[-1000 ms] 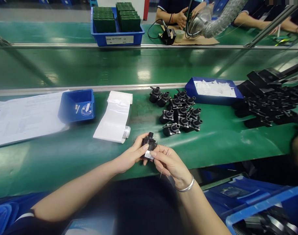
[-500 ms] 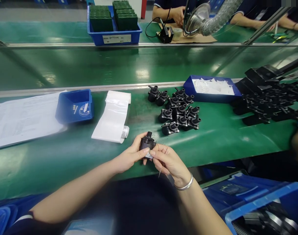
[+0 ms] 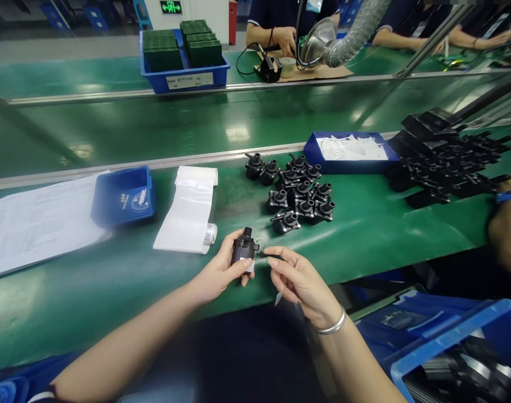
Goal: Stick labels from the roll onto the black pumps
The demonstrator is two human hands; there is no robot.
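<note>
My left hand (image 3: 215, 274) is closed round a small black pump (image 3: 243, 247), holding it upright above the front of the green bench. The thumb presses on a white label (image 3: 251, 267) low on the pump's side. Just to the right, my right hand (image 3: 295, 280) is apart from the pump, thumb and forefinger slightly parted. A thin pale strip (image 3: 279, 298) pokes out beneath its curled lower fingers, and most of it is hidden. Several similar black pumps (image 3: 302, 190) stand in a group beyond the hands. Left of them lies a partly unrolled white label roll (image 3: 188, 210).
A blue box of white pieces (image 3: 351, 159) sits behind the pumps, beside a dark heap of parts (image 3: 452, 162). At left, a blue tray (image 3: 123, 196) rests on papers (image 3: 41, 218). A blue crate (image 3: 452, 336) is at lower right. Co-workers' arms show at the far bench and right edge.
My right hand has drawn away to the right from the pump, its thumb and forefinger leaving the label. My left hand still holds the pump. The camera view has shifted slightly.
</note>
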